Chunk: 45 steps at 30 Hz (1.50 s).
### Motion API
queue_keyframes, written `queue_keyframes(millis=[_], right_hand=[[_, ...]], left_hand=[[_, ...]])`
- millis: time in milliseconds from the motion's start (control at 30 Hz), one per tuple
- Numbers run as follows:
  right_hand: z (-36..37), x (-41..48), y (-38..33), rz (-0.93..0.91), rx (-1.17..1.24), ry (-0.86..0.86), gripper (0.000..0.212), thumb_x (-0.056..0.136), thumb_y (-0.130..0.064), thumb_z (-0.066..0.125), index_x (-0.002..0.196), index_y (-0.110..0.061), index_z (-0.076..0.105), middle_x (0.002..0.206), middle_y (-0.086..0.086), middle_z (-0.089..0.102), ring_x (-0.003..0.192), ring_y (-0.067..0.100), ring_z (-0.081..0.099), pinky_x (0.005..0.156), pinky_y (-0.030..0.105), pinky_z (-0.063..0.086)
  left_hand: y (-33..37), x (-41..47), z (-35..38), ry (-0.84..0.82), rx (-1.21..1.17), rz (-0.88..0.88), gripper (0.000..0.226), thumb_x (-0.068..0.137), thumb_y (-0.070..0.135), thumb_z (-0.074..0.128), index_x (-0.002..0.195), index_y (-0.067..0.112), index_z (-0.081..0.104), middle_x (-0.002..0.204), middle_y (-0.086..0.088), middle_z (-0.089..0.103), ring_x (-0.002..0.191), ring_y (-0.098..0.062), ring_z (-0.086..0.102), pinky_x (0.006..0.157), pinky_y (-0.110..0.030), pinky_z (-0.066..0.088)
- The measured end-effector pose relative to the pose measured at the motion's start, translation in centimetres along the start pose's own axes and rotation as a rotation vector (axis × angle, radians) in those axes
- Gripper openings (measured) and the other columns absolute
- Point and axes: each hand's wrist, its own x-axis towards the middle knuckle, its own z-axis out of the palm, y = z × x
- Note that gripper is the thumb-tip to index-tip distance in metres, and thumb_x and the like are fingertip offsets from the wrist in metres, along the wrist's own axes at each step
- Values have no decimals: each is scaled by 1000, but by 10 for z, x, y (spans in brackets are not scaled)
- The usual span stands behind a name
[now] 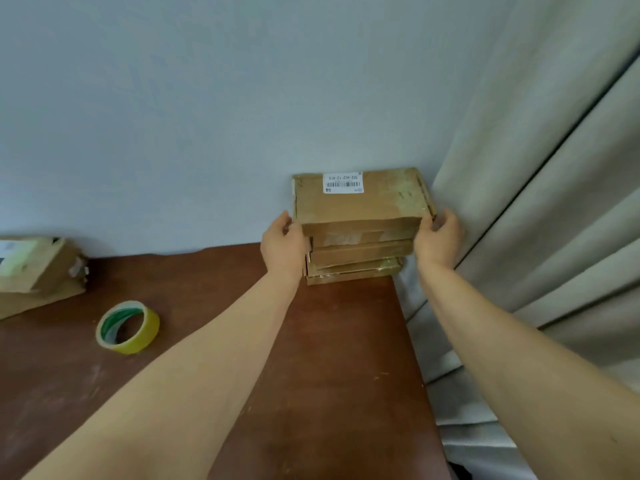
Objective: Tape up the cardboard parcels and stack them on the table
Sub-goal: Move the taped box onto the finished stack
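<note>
hands gripping top parcel [358, 202] on stack, left hand [282, 244], right hand [438, 239], tape roll [127, 327] nearby

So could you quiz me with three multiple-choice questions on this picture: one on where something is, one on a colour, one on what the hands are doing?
1. Where is the tape roll?
A. On the stack
B. On the table, left of the left arm
C. In the right hand

2. What colour is the label on the top parcel?
A. White
B. Red
C. Blue

3. How is the top parcel held?
A. By one hand from above
B. By neither hand
C. By both hands, one at each side

Answers:
1 B, the roll lies flat on the brown table, apart from the stack.
2 A, a white label with a barcode.
3 C, the left hand and right hand grip its opposite ends.
</note>
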Motion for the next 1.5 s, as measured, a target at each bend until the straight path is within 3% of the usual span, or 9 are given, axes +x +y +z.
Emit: queue_keyframes(millis=[67,133,267,567,733,933,1067,1367,1500], right_hand=[[-2,-19,-5,-113,-93,96,43,94,-12,50,136,-5,44,140,16,41,130,30,38,105,35,27],[1,-42,-13,-303,-119,105,46,88,-6,53,133,-9,48,139,13,42,130,29,36,105,36,24],[25,-86,-26,-529,-97,-113,45,84,0,51,126,-14,56,134,9,45,127,26,37,103,34,22],[82,-181,-44,-712,-158,-559,35,88,1,45,109,-19,65,113,-4,62,115,15,51,102,27,23],[142,-255,-60,-586,-100,-687,32,88,0,46,107,-16,66,109,-1,66,107,18,59,101,39,41],[244,-376,-74,-307,-126,-864,24,93,-7,46,111,-10,62,109,9,65,101,25,63,92,40,49],[286,-449,-73,-93,-142,-987,25,94,-6,45,115,-5,58,86,2,61,69,12,64,67,30,52],[366,-465,-109,256,105,-841,30,98,-19,51,120,1,54,79,4,57,76,18,61,74,27,55],[406,-456,-116,397,129,-824,36,85,-44,66,90,-10,55,70,0,46,60,12,49,63,20,50]], left_hand=[[0,-7,-8,37,17,-68,44,94,14,47,138,11,49,138,-2,53,127,-18,49,110,-32,36],[-2,-13,-19,72,18,-91,45,95,16,46,139,11,47,138,-4,53,127,-20,49,111,-31,34],[-7,-17,-48,156,68,-97,43,95,17,48,136,7,50,138,-5,52,127,-17,47,99,-19,30],[-22,-13,-145,246,63,-135,39,94,17,50,131,8,55,132,-7,57,123,-22,51,108,-34,37],[-46,8,-241,282,37,-187,37,95,20,49,131,14,55,129,-3,57,117,-21,52,94,-27,38],[-82,42,-392,333,25,-240,38,96,18,46,132,12,55,133,-3,56,120,-21,51,105,-35,39],[-109,49,-468,368,-29,-340,36,97,19,43,131,14,55,131,0,56,115,-19,51,92,-28,37],[-125,74,-543,427,-60,-429,35,95,18,43,126,11,60,123,-18,61,116,-34,56,100,-45,46],[-129,82,-563,498,3,-445,33,93,16,43,119,6,62,123,-23,59,117,-39,53,97,-48,44]])
